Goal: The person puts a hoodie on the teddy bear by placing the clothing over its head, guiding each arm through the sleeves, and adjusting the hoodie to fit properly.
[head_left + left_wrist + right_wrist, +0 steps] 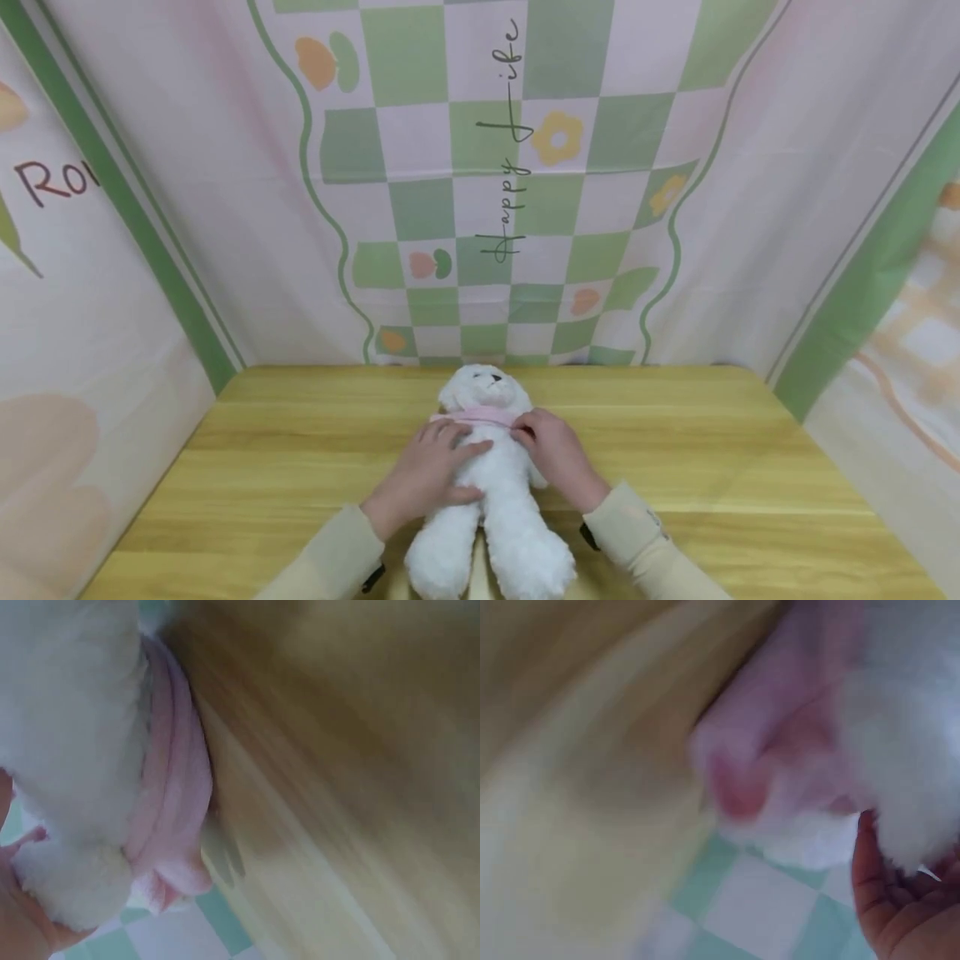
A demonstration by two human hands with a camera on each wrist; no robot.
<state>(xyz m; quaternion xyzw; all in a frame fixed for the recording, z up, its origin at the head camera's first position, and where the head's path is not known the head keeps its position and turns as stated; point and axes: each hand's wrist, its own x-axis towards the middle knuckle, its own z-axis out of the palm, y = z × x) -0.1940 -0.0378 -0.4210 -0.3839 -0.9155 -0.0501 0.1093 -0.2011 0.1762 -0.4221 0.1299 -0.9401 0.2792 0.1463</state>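
A white plush toy dog (pixel 498 467) lies on its back with its head toward the wall and a pink scarf (pixel 483 414) round its neck. My left hand (pixel 429 467) rests across the toy's side and chest, fingers spread, some tips at the scarf's lower edge. At the other side, my right hand (pixel 558 454) pinches the scarf's edge between curled fingers and thumb. In the left wrist view, a white paw (pixel 71 881) lies against the left hand. The right wrist view shows fingers (pixel 870 874) against white fur by the scarf (pixel 780 742); their contact is partly hidden.
The toy lies on a yellow wood-grain table (pixel 300 467). Behind it hangs a printed cloth (pixel 487 183) with green and white checks. More printed cloth closes in the left and right sides.
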